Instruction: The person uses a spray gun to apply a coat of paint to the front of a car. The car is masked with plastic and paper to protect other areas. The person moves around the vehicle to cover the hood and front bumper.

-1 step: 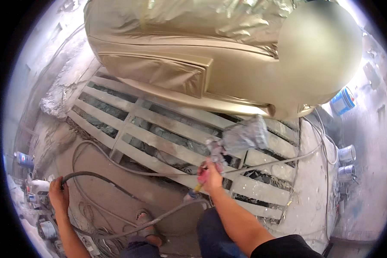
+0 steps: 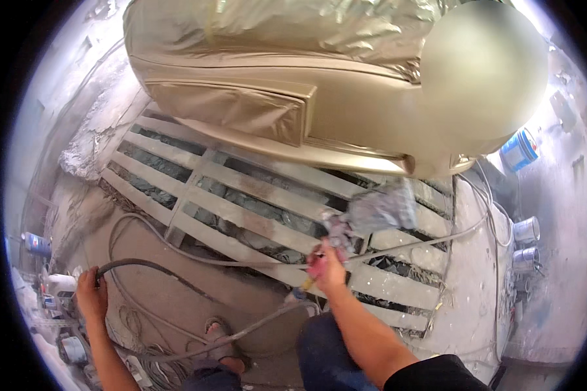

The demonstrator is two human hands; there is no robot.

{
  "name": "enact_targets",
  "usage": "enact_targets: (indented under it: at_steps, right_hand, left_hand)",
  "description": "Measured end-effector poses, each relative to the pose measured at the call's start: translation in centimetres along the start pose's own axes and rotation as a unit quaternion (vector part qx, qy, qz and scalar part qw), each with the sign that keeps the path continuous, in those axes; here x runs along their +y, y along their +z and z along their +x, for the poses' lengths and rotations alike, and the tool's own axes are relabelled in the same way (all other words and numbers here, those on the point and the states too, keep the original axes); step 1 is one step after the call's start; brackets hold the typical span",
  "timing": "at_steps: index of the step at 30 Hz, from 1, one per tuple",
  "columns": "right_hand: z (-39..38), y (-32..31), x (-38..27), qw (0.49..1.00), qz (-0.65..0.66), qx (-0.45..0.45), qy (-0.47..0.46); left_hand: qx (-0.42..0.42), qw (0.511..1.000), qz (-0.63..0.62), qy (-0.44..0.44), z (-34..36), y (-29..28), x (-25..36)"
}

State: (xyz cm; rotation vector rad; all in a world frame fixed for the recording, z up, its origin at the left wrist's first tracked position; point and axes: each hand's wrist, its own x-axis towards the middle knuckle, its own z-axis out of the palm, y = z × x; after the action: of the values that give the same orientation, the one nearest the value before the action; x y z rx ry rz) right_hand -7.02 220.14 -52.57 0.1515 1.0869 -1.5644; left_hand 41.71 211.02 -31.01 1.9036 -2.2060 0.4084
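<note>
My right hand (image 2: 329,268) is closed round the pinkish-red handle of a spray gun (image 2: 338,228), whose wrapped, paint-caked cup (image 2: 381,207) sticks out to the right. At the handle's lower end a yellow and blue fitting (image 2: 301,290) joins the air hose. On the far left, my left hand (image 2: 92,293) grips a loop of dark hose (image 2: 153,268) held up off the floor. Beyond the gun stands a gold-coated vehicle body (image 2: 365,111), its upper part covered in crinkled masking film (image 2: 293,29). A blurred round patch hides the body's right side.
Under the body lies a slatted floor grate (image 2: 241,225) with dark gaps. Hose (image 2: 411,244) crosses it and coils (image 2: 156,371) near my feet. A blue bucket (image 2: 519,151) and metal cans (image 2: 526,230) stand along the right wall; more cans (image 2: 38,243) sit at left.
My right hand has shifted slightly right with the spray gun. My left hand stays nearly where it was, still on the hose.
</note>
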Motion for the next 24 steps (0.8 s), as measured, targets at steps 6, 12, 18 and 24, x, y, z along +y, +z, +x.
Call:
enact_targets:
  at_steps: [6, 12, 18, 24]
  right_hand:
    - [-4.6, -12.9, -8.9, 0.98, 0.065, 0.089, -0.163]
    - [-5.6, -14.6, -10.9, 0.955, 0.067, 0.186, -0.221]
    - [0.6, -10.6, -4.8, 0.995, 0.059, 0.044, -0.064]
    - [1.6, 1.6, 0.6, 0.986, 0.008, -0.137, 0.091]
  left_hand:
    - [-0.022, 0.992, -0.06, 0.108, 1.1, 1.8, 10.3]
    - [-0.039, 0.994, -0.058, 0.087, 1.1, 1.4, 12.4]
    - [0.025, 0.998, -0.032, 0.048, 1.2, -1.4, 6.5]
    - [0.007, 0.998, 0.046, 0.041, -1.3, -4.2, 1.7]
